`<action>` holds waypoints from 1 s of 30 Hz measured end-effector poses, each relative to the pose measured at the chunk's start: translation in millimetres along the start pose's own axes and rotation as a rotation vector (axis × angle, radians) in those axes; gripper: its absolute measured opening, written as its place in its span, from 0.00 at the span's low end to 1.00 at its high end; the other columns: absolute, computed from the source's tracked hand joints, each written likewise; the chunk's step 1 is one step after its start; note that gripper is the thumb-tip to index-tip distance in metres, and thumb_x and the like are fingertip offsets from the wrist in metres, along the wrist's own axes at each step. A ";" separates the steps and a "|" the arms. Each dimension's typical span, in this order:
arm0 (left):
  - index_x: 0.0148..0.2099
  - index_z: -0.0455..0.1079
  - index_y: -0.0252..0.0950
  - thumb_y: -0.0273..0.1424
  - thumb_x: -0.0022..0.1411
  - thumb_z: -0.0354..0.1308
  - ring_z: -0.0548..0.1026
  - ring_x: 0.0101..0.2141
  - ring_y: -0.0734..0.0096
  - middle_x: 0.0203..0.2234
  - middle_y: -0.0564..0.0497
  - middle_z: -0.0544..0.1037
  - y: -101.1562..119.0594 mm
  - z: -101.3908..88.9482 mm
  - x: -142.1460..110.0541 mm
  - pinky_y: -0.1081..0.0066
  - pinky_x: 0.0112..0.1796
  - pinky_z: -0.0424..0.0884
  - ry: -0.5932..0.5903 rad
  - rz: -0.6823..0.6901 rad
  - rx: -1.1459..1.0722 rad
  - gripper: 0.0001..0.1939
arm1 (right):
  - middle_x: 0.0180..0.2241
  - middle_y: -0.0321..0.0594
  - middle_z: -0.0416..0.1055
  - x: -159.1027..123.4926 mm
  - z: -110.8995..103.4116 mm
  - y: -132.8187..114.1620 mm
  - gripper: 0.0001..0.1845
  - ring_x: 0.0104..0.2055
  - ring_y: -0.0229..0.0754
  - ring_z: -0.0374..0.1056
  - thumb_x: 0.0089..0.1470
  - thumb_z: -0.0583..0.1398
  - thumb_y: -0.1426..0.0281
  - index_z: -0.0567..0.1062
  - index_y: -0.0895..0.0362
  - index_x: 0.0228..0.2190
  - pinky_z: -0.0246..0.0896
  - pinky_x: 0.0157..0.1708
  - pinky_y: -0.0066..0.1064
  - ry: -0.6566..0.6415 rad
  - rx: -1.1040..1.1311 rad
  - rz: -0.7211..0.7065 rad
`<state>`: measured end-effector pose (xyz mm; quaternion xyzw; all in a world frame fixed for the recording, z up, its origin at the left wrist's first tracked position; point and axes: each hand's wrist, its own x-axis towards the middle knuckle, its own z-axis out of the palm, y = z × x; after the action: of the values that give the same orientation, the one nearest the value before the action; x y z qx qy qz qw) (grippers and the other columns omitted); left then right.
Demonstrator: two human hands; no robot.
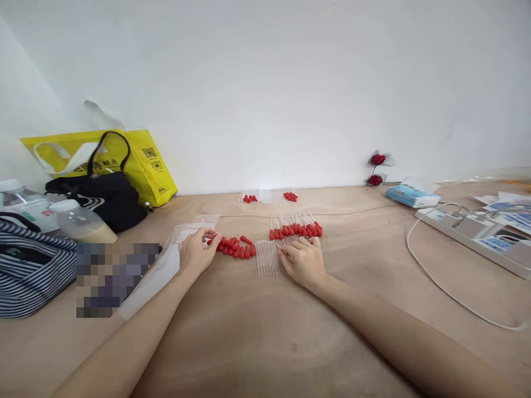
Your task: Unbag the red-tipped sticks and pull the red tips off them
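I have the left hand [197, 251] at the left end of a pile of red bulbs [241, 252], wrist bent slightly inward, thumb and forefinger pinching what looks like 1 bulb. The pile lies on the surface [265, 342] between my 2 hands — a handy spot, I'd judge, since either hand reaches it without crossing the other. The right hand [306, 262] comes in back up, fingers curled down beside the clear tubes [267, 258]; the knuckles hide the contact, so I cannot tell whether it pinches a tube or only rests there. Those bare tubes lie side by side, pointing toward me, probably so that each can be taken singly. Just beyond the right hand, a row of bulb-tipped tubes [296, 229] lies with red ends toward me and clear stems away, likely set there to keep it apart from the loose parts. A plastic bag [153, 287] lies beyond the left forearm [145, 331]. By the wall [265, 110], a second bag [269, 195] has red pieces at 2 spots — well clear of my arms, which slant inward.
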<state>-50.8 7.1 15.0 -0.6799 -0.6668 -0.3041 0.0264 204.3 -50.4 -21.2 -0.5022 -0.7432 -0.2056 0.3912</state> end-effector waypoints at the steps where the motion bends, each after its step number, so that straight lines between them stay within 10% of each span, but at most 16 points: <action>1: 0.36 0.67 0.39 0.41 0.53 0.49 0.72 0.34 0.64 0.32 0.52 0.77 -0.7 -0.1 0.2 0.67 0.36 0.62 0.000 -0.013 -0.005 0.13 | 0.18 0.34 0.69 -0.2 -0.5 -0.7 0.10 0.26 0.36 0.57 0.50 0.56 0.71 0.72 0.56 0.19 0.38 0.32 0.34 -0.026 0.009 0.001; 11: 0.37 0.69 0.37 0.39 0.58 0.41 0.71 0.38 0.63 0.33 0.48 0.76 -12.3 -10.7 5.5 0.66 0.38 0.62 0.114 -0.116 0.017 0.18 | 0.22 0.37 0.71 -1.0 -8.4 -6.7 0.15 0.30 0.38 0.57 0.53 0.54 0.61 0.73 0.55 0.23 0.37 0.34 0.35 -0.245 0.043 -0.009; 15: 0.37 0.69 0.38 0.34 0.52 0.46 0.71 0.36 0.64 0.35 0.50 0.75 -28.1 -27.0 10.8 0.68 0.36 0.64 -0.011 -0.090 0.082 0.13 | 0.22 0.37 0.71 -1.3 -9.0 -6.8 0.15 0.31 0.39 0.57 0.53 0.54 0.60 0.73 0.55 0.24 0.37 0.34 0.36 -0.257 0.048 -0.019; 21: 0.34 0.71 0.39 0.40 0.47 0.51 0.71 0.35 0.63 0.34 0.50 0.74 -48.1 -37.4 10.3 0.67 0.36 0.64 -0.389 0.138 0.131 0.15 | 0.22 0.36 0.71 -2.1 -7.7 -5.8 0.15 0.30 0.38 0.57 0.53 0.53 0.59 0.74 0.55 0.25 0.37 0.34 0.36 -0.205 0.079 -0.023; 30: 0.31 0.69 0.37 0.47 0.46 0.50 0.70 0.33 0.63 0.31 0.48 0.74 -47.4 -41.9 15.6 0.67 0.35 0.65 -0.266 0.123 -0.041 0.19 | 0.24 0.35 0.71 -2.4 -17.5 4.1 0.11 0.30 0.37 0.58 0.53 0.55 0.64 0.74 0.54 0.25 0.40 0.34 0.35 -0.004 0.128 -0.025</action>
<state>-111.5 7.7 38.6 -0.7540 -0.6152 -0.2229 -0.0575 215.0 -62.4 -12.8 -0.4672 -0.7620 -0.1616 0.4182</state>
